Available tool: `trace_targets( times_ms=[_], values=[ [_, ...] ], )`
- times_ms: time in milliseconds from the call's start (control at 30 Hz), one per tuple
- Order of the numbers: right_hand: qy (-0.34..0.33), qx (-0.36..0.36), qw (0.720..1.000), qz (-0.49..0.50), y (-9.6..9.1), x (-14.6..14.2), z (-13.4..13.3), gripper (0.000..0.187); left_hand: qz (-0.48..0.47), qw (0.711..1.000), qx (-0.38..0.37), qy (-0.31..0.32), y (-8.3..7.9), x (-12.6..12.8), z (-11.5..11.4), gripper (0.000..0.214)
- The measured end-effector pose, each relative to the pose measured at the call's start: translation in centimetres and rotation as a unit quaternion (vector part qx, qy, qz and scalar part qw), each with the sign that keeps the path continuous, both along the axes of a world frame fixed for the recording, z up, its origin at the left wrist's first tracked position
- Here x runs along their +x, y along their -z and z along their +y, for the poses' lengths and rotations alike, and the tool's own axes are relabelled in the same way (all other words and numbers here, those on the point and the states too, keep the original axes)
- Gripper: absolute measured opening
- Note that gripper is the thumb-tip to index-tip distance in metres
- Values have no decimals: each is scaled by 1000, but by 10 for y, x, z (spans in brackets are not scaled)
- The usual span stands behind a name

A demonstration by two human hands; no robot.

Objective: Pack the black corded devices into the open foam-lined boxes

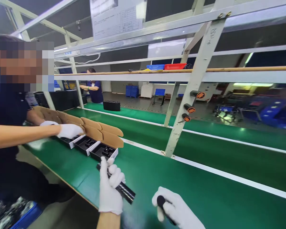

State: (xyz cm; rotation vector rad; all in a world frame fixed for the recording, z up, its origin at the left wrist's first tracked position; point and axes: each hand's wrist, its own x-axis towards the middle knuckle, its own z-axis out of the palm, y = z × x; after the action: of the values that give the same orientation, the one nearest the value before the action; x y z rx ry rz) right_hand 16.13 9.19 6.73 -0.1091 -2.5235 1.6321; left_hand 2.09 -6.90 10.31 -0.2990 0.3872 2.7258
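My left hand (111,187), in a white glove, has its fingers wrapped round a long black shiny bar-like item (126,192). One end sticks out toward the lower right, and its exact kind cannot be made out. My right hand (173,206), also gloved, is closed on a black round-ended stick-like item (160,201), mostly hidden by the fingers. Just beyond my left hand stands an open box (113,156) with a black insert and raised brown cardboard flaps. Several similar boxes continue to the left.
A co-worker (7,101) at the left reaches a white-gloved hand (70,130) into the boxes. The green table (205,197) has a white frame post (186,111) with black cylinders attached. Blue (155,67) and red (175,66) trays sit on a shelf. A blue bin (30,216) stands lower left.
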Motion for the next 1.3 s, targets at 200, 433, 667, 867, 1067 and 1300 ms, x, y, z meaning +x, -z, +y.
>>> trace_targets(
  times_ms=[200, 433, 667, 867, 1067, 1300],
  values=[
    [180, -330, 925, 62, -43, -15, 86, 51, 5, 999, -7, -44, 12, -18, -21, 25],
    [129, -392, 897, 159, -120, -67, 157, 43, 1, 999, 12, 37, 42, -15, -10, 27],
    [135, -425, 882, 150, -132, -87, 176, 51, 2, 999, 12, 42, 47, -20, -13, 29],
    [191, -417, 883, 104, -122, -78, 177, 57, -13, 999, 6, 48, 42, -18, -10, 28],
    [271, -409, 869, 64, -127, -71, 174, 46, -10, 998, -2, 61, 43, -16, -5, 26],
    [249, -391, 882, 82, -135, -75, 177, 32, -23, 996, 4, 81, 46, -11, -2, 26]
  ],
)
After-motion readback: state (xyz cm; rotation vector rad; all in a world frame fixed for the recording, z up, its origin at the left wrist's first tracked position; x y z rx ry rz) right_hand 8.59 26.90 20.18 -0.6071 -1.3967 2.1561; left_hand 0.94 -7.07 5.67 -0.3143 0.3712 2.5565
